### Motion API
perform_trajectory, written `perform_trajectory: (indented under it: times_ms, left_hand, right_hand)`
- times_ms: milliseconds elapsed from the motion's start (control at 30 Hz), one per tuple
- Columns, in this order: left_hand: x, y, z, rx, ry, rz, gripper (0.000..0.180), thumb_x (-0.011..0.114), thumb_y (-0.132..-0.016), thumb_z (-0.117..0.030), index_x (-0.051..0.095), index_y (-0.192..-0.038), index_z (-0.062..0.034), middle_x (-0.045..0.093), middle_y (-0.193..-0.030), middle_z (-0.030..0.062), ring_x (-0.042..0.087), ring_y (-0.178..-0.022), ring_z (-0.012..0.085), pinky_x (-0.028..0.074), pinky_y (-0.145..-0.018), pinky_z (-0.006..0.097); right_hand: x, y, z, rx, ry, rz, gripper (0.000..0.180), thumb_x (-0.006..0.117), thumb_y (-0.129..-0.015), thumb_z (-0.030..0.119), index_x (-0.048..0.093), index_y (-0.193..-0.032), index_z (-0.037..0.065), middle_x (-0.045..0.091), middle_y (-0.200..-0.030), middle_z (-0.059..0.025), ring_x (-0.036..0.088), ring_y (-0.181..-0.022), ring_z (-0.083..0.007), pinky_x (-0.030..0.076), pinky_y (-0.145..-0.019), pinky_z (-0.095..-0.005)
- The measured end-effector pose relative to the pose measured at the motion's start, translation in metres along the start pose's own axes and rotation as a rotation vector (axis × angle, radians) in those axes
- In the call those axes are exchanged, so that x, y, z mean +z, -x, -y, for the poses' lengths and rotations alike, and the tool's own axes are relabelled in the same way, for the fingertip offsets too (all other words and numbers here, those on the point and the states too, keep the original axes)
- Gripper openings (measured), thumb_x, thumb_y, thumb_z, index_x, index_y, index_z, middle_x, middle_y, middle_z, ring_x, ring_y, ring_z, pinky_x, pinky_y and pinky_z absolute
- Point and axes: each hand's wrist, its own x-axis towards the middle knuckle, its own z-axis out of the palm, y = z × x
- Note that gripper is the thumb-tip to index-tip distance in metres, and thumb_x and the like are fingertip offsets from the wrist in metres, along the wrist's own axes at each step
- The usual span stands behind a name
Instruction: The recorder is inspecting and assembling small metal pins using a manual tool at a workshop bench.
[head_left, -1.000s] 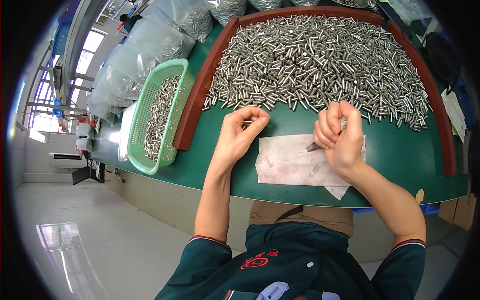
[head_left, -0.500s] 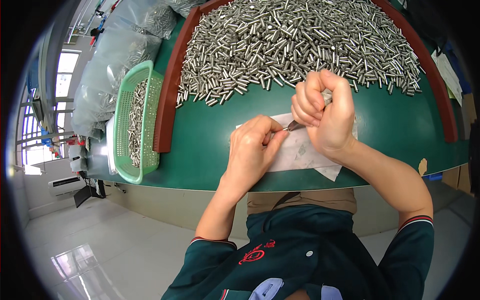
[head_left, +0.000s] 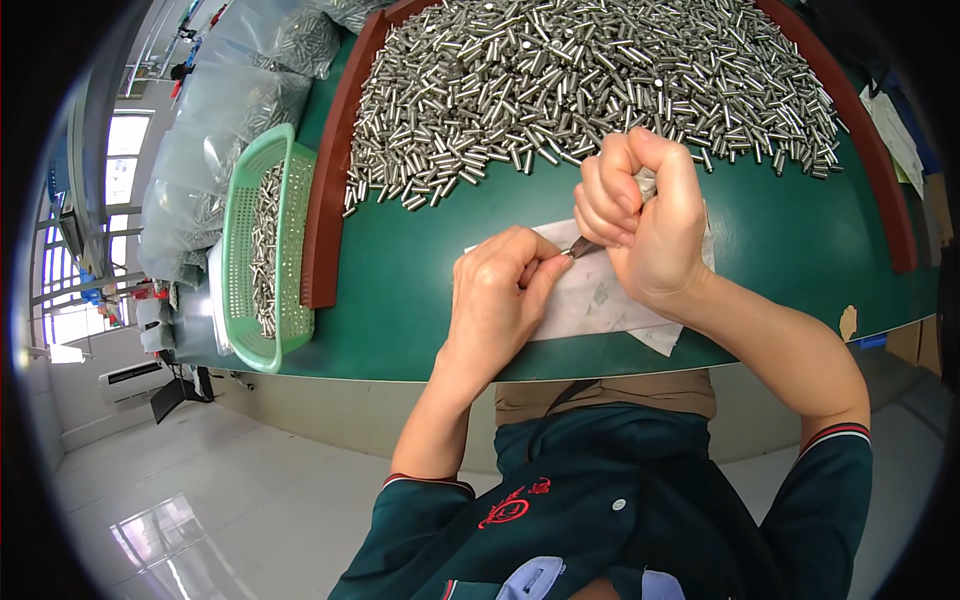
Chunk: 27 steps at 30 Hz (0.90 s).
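My left hand (head_left: 497,300) is closed in a pinch on a small metal pin, only the tip of which shows between thumb and forefinger. My right hand (head_left: 655,225) is wrapped round a hand tool with a pale handle and a dark, narrow blade (head_left: 583,246). The blade's tip meets the pin's end at the left fingertips. Its exact kind I cannot make out. Beneath both hands, a white sheet of cloth or paper (head_left: 610,300) with grey smudges lies on the green tabletop (head_left: 400,300). A large heap of shiny metal pins (head_left: 590,90) spreads beyond the hands.
Reddish-brown rails (head_left: 328,215) border the heap on its sides. To the left stands a light green perforated basket (head_left: 300,190) with more pins inside. Clear plastic bags (head_left: 200,150) of metal parts line the table's far left. A tan scrap (head_left: 848,323) lies near the right front edge.
The view has shifted slightly. Both hands keep nearly the same pose, the blade still against the pin held in my left fingers.
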Motion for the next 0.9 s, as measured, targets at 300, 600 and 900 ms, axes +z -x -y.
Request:
perform_trajectory:
  times_ms: [300, 600, 900]
  left_hand:
    - [0.001, 0.0, -0.002, -0.004, 0.014, 0.004, 0.013, 0.065, -0.067, -0.001, 0.052, -0.064, -0.0005, 0.047, -0.052, 0.0091, 0.045, -0.044, 0.0222, 0.035, -0.043, 0.033]
    - [0.0, -0.005, -0.003, 0.025, 0.035, 0.014, 0.013, 0.063, -0.067, 0.001, 0.05, -0.064, 0.0001, 0.05, -0.054, 0.0101, 0.047, -0.046, 0.0243, 0.036, -0.044, 0.034]
    - [-0.011, -0.002, -0.004, -0.324, 0.435, 0.009, 0.01, 0.06, -0.079, -0.009, 0.055, -0.076, -0.0006, 0.053, -0.065, 0.0002, 0.045, -0.057, 0.0064, 0.037, -0.052, 0.02]
  right_hand:
    - [0.003, 0.003, -0.004, -0.014, 0.113, 0.01, 0.04, 0.027, -0.087, 0.03, 0.028, -0.051, 0.011, 0.025, -0.044, 0.0023, 0.017, -0.04, -0.0078, 0.018, -0.04, -0.0234]
    - [0.009, 0.004, -0.011, -0.145, 0.291, 0.042, 0.039, 0.028, -0.087, 0.027, 0.029, -0.052, 0.009, 0.028, -0.045, 0.0015, 0.019, -0.041, -0.0072, 0.018, -0.04, -0.0234]
    - [-0.002, 0.005, -0.006, -0.065, 0.172, 0.064, 0.031, 0.029, -0.083, 0.017, 0.027, -0.053, 0.007, 0.026, -0.047, 0.0012, 0.022, -0.041, -0.007, 0.018, -0.039, -0.0235]
